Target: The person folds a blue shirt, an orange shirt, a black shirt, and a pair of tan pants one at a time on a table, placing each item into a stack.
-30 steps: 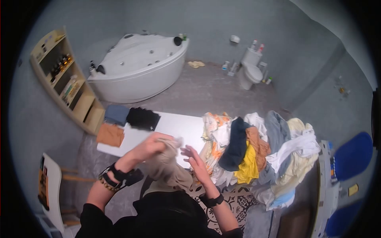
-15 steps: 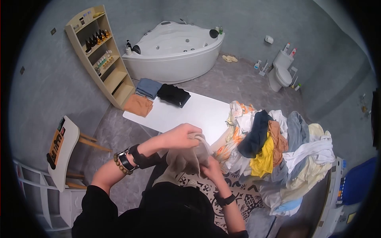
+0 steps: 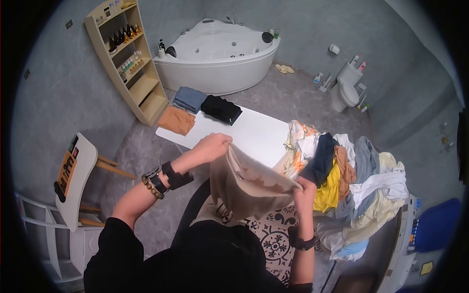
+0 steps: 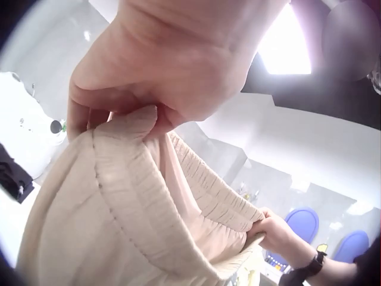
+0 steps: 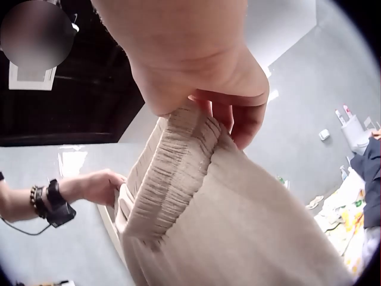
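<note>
A beige garment (image 3: 249, 183) with a gathered elastic waistband (image 5: 172, 173) hangs stretched between both hands, in front of the body and by the near edge of the white table (image 3: 254, 136). My left hand (image 3: 214, 147) pinches one end of the waistband; in the left wrist view the fingers of the left hand (image 4: 161, 71) curl over its edge. The other end is gripped by my right hand (image 3: 304, 193), and in the right wrist view the fingers of the right hand (image 5: 208, 77) bend behind the band. Between the hands the waistband opening gapes.
Folded orange (image 3: 177, 120), blue (image 3: 189, 99) and black (image 3: 221, 110) clothes lie at the table's far left. A mixed heap of clothes (image 3: 376, 183) covers its right end. A wooden shelf (image 3: 144, 88), a corner bathtub (image 3: 215, 73) and a small side table (image 3: 83, 176) stand around.
The beige garment was bunched and is now spread wide. My right hand has moved right, gripping its edge, while my left hand has moved slightly left and up. The head view has shifted.
</note>
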The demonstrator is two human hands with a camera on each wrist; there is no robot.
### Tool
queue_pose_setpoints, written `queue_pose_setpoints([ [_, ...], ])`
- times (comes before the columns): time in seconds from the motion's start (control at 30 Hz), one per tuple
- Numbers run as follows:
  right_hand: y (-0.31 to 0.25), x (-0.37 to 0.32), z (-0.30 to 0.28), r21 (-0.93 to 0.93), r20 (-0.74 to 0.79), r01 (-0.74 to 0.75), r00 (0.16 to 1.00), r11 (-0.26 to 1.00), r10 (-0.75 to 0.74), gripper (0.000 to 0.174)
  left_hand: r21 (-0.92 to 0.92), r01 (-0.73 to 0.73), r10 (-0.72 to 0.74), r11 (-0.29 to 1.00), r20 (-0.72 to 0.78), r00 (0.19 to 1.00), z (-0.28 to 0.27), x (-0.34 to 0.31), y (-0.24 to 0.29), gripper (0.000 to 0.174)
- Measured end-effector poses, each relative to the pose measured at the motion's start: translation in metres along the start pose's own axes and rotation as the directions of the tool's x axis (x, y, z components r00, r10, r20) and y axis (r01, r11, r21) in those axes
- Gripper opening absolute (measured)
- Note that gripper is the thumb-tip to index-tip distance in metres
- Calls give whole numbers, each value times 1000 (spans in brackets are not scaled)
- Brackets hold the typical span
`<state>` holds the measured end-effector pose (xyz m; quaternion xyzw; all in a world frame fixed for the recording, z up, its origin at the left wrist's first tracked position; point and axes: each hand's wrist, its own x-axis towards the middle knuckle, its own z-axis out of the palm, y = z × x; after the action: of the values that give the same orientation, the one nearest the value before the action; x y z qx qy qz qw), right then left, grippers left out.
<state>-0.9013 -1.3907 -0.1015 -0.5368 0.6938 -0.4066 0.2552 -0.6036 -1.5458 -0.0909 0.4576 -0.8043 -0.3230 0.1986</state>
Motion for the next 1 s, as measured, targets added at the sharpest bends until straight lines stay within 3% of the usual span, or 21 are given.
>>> queue_pose_setpoints([
  [0.03,-1,1,0,80,-11,0,1000,997,1,20,-7,0,0,1000,-1,1000,-4,0,0,24],
  [0.1,1,2,-6,32,-66,44,997,999,-41,21,143,-8,-1,990,64,998,-11,-1,2,23],
  [0.2,5,6,-29,38,-194,69,979,997,-61,27,104,-34,28,994,58,998,-15,0,-4,18],
  [0.33,19,10,-67,54,-217,59,975,997,-46,26,152,-48,40,987,53,998,-24,6,-4,21],
  [0.47,12,3,-74,129,-196,32,980,991,-6,21,203,-197,181,959,99,979,-19,7,1,20],
  [0.53,7,1,-70,170,-187,42,982,984,-10,20,-131,-142,182,981,380,907,-12,13,5,17],
  [0.6,1,-1,-61,182,-154,82,987,980,-54,21,-134,-152,195,979,410,891,-6,8,17,16],
  [0.7,1,-6,-51,185,-171,90,984,979,-58,26,-220,-159,237,962,397,887,3,3,27,19],
  [0.77,-3,-9,-45,198,-195,86,980,976,-46,27,-46,-134,141,990,408,902,6,-3,35,22],
  [0.8,-3,-10,-44,198,-195,85,980,976,-46,27,-46,-134,141,990,409,902,15,-3,27,22],
  [0.9,3,-16,-40,173,-235,80,971,982,-38,30,172,-73,26,982,262,965,25,-3,19,36],
  [0.93,5,-18,-40,21,-251,75,966,997,-67,32,171,-72,25,983,264,964,21,1,15,36],
  [0.97,9,-19,-41,-131,-261,67,960,989,-100,35,230,-69,32,971,161,986,17,5,11,32],
  [1.0,19,-20,-44,-133,-257,68,961,989,-101,35,286,-59,44,957,57,997,13,8,7,29],
])
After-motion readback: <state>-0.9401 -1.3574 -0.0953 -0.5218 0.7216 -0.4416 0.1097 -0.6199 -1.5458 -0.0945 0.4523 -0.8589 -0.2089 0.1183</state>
